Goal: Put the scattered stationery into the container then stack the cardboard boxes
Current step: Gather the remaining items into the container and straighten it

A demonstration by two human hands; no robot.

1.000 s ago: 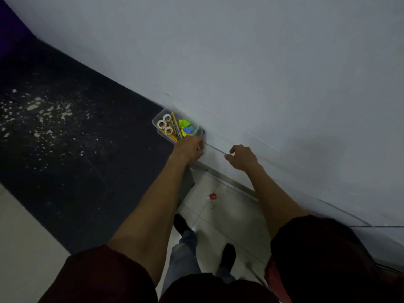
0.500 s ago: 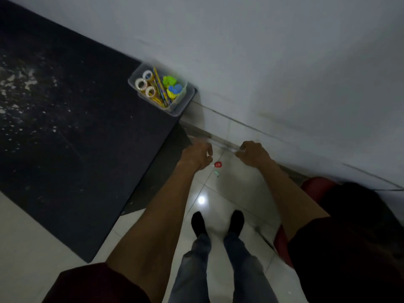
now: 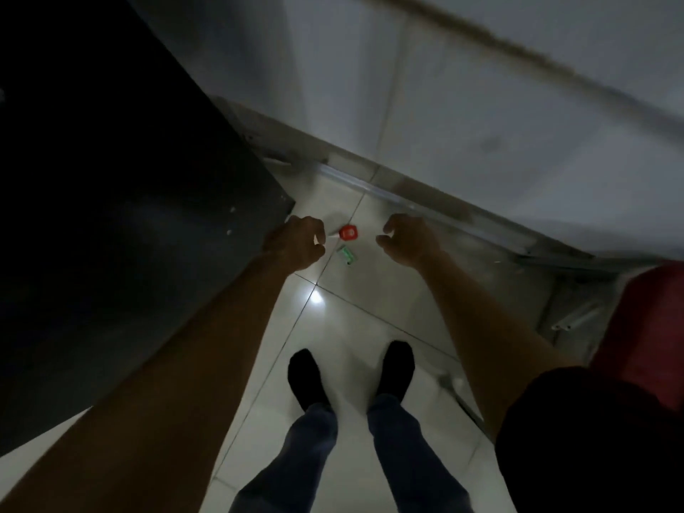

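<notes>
Two small items lie on the white floor tiles: a small red object (image 3: 348, 232) with a white piece at its left side, and a small green object (image 3: 347, 254) just below it. My left hand (image 3: 296, 243) hangs above the floor just left of the red object, fingers loosely curled, holding nothing. My right hand (image 3: 407, 239) hovers to the right of both items, fingers loosely curled and empty. The container and the cardboard boxes are out of view.
The dark table top (image 3: 111, 187) fills the left side, its corner close to my left hand. A metal rail (image 3: 425, 207) runs along the foot of the white wall. A red seat (image 3: 651, 320) is at the right. My feet in black socks (image 3: 307, 379) stand below.
The view has tilted down to the floor, and the stationery container has left the frame. Both hands have come down off the table edge to either side of the red and green items.
</notes>
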